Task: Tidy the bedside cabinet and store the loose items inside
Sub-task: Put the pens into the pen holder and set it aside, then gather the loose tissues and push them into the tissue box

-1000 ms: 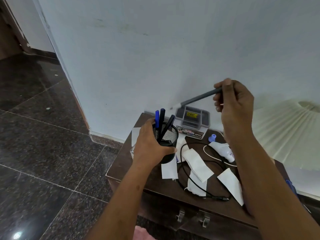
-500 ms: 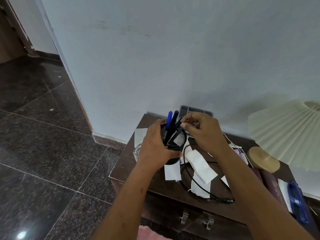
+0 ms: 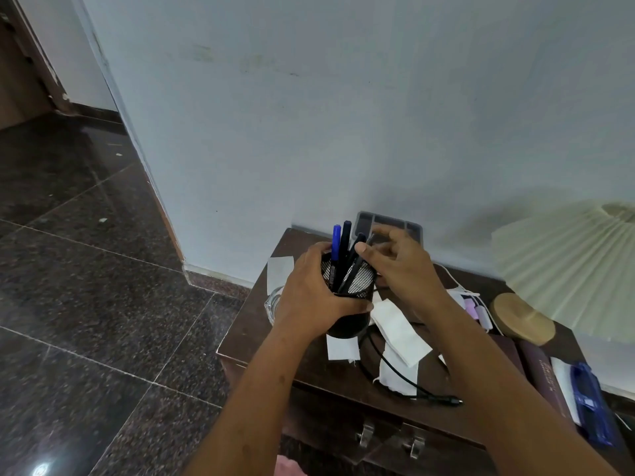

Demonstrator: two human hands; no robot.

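Most of the tidying is left, as I judge it. Several pens (image 3: pixel 340 255) stand in the black mesh pen holder (image 3: pixel 354 297), but the bedside cabinet (image 3: pixel 240 338) top is covered in loose things: white paper slips (image 3: pixel 400 326), a black cable (image 3: pixel 405 383), a glass (image 3: pixel 273 304) near the left edge, a grey tray (image 3: pixel 388 223) at the back edge, books (image 3: pixel 541 376) and a blue case (image 3: pixel 592 407) toward the right edge by the lamp base (image 3: pixel 522 319). The drawers (image 3: pixel 388 438) at the front look closed, so nothing seems stored inside yet.

My left hand (image 3: pixel 309 297) is wrapped firmly round the holder, lifted a little over the top's middle. My right hand (image 3: pixel 400 269) is just beside its rim, fingers (image 3: pixel 366 250) loosely spread and apparently empty, thumb near the pens.
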